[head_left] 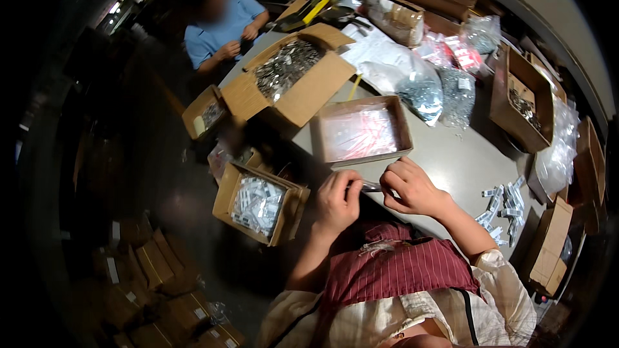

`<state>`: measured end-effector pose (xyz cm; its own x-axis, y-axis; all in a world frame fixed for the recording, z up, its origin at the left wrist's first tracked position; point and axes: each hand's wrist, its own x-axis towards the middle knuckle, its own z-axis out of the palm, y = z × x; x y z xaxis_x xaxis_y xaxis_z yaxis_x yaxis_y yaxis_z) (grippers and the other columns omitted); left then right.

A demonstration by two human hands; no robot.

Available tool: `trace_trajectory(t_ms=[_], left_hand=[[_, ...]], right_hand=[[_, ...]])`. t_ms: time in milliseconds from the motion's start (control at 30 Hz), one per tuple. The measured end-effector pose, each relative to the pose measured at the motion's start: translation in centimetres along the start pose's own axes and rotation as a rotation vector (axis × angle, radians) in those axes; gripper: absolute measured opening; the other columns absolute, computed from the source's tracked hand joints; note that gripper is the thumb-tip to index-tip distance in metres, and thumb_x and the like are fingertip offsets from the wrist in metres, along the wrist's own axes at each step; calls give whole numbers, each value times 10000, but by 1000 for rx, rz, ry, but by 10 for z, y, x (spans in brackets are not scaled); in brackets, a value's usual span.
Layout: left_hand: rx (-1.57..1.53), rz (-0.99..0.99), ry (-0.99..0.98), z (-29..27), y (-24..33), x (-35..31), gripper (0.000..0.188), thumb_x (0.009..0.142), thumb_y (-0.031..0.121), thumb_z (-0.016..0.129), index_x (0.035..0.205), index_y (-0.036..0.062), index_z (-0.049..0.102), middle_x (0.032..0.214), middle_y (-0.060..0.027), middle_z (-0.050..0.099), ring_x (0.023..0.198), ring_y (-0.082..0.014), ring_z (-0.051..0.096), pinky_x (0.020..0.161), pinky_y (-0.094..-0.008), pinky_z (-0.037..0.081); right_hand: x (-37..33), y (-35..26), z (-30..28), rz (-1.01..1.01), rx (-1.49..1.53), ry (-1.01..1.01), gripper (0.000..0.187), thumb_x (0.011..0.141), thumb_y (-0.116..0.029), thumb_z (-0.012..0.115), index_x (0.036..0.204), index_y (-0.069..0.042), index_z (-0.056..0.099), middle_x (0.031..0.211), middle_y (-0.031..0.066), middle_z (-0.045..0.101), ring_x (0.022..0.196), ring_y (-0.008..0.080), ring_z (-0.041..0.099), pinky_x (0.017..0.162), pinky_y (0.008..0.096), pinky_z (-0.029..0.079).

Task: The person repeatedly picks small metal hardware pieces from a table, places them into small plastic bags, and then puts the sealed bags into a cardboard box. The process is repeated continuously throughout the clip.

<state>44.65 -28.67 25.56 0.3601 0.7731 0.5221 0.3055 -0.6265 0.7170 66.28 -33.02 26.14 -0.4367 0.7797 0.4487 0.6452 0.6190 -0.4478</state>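
My left hand (338, 201) and my right hand (412, 187) are close together at the table's near edge, fingers curled in. Between them stretches a small shiny strip (371, 186), clear or metallic, its ends hidden in my fingers; its kind I cannot make out. Just beyond my hands stands an open cardboard box (329, 162) holding clear plastic bags (361, 130) with red marks. Right of my right hand, small packets (512, 203) in white and pale blue lie in a loose pile. Below left, another carton (225, 209) holds many similar packets (258, 204).
A large open carton (322, 93) of small metal parts stands at the table's left edge. Bags of parts (422, 93) and boxes (525, 122) crowd the far and right sides. Across the table sits a person in a blue shirt (206, 42). Cartons (158, 261) cover the floor at lower left.
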Motion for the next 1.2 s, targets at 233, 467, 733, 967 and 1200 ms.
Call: trace_trajectory(t_ms=[233, 467, 733, 967, 1200], left_hand=[[94, -333, 441, -84, -53, -57, 98, 998, 109, 613, 1005, 12, 623, 879, -99, 667, 780, -232, 644, 714, -336, 526], [221, -437, 725, -132, -114, -111, 79, 976, 35, 618, 1036, -17, 622, 924, -108, 672, 853, -240, 638, 804, -346, 527], [-45, -520, 394, -80, -126, -96, 79, 998, 78, 615, 1030, 22, 661, 962, -51, 691, 892, -143, 634, 827, -292, 516], [-926, -941, -63, -8, -97, -33, 403, 1069, 333, 559, 1231, -26, 640, 1152, -134, 698, 949, -191, 704, 800, -317, 591], [-775, -768, -262, 73, -92, -28, 274, 1035, 202, 603, 1156, -27, 691, 892, -62, 732, 730, -97, 677, 612, -233, 529]], right_hand=[[56, 38, 65, -183, 58, -215, 318, 758, -231, 777, 914, -61, 558, 874, 141, 573, 822, 365, 584, 762, 464, 490], [97, 127, 139, 222, -210, -182, 404, 808, -205, 757, 1125, -40, 567, 1106, 197, 583, 986, 397, 612, 856, 460, 501], [80, 157, 138, 340, 44, -91, 85, 847, -46, 640, 900, 7, 681, 907, 176, 679, 904, 385, 641, 815, 437, 525], [43, 68, 60, 5, -143, 64, 296, 786, 18, 640, 1082, -3, 661, 1133, 137, 674, 1025, 331, 632, 897, 439, 500], [-44, 22, 28, 84, 43, 16, 383, 809, -92, 708, 1186, -44, 660, 1317, 161, 618, 1219, 354, 582, 1032, 448, 479]])
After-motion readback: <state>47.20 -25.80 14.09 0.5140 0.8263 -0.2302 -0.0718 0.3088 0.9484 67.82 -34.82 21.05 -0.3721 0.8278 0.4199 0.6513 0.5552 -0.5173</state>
